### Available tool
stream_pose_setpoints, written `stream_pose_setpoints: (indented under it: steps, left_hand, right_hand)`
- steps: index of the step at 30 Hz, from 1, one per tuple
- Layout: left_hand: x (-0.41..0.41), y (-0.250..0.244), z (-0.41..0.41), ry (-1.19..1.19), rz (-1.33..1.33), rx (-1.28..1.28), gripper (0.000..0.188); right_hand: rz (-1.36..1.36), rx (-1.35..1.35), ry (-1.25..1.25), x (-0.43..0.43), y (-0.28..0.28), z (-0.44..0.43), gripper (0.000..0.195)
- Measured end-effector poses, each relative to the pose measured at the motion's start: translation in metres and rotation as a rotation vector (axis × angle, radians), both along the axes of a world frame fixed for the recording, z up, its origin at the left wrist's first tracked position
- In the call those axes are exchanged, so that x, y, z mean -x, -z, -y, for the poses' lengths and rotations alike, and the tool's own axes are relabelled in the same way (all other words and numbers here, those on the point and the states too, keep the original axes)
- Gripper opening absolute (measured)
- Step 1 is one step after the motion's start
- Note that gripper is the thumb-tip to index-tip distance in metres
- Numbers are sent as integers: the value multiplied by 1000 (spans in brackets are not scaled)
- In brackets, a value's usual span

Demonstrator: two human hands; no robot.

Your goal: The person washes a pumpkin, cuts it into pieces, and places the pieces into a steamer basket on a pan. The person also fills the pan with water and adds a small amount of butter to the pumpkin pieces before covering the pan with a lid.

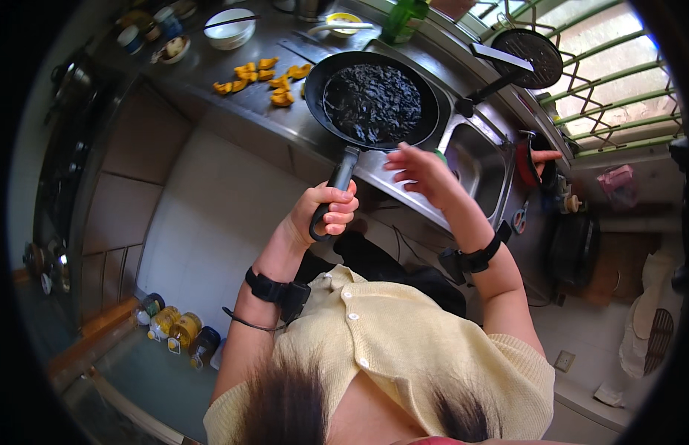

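My left hand (327,211) grips the black handle (342,172) of a frying pan (316,94). Dark, rippling liquid (372,103) covers the pan's bottom; the black surface makes it hard to tell what it is. The pan is over the steel counter's edge, beside the sink. My right hand (422,172) hovers just below the pan's rim, fingers apart, with nothing in it. Several chunks of orange squash (266,75) lie on the counter left of the pan. Partly covered by the pan, a wide metal blade (308,51) lies behind it.
A steel sink (478,167) lies to the right, with scissors (520,218) beyond it. White bowls (230,30), a yellow dish (343,23) and a green bottle (402,22) stand along the back. A round black utensil (526,58) leans by the barred window. Several oil bottles (184,332) stand lower left.
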State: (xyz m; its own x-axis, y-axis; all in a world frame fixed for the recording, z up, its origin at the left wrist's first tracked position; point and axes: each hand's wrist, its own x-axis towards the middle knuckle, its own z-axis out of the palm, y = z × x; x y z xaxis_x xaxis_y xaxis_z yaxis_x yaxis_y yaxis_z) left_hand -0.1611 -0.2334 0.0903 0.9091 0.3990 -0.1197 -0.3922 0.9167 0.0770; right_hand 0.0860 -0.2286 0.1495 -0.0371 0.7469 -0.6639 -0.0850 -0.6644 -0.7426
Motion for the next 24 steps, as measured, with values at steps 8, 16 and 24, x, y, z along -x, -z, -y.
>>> stream_pose_setpoints:
  steps: [8, 16, 24]
  left_hand:
    - [139, -29, 34, -153, -100, -133, 10]
    - [265, -31, 57, -521, -162, -142, 11]
    - [389, -33, 35, -846, -284, -149, 10]
  right_hand:
    - [-378, -55, -295, 200, 20, -3, 21]
    - [-291, -31, -520, 356, 8, -36, 18]
    - [-345, -28, -892, 519, 8, -103, 20]
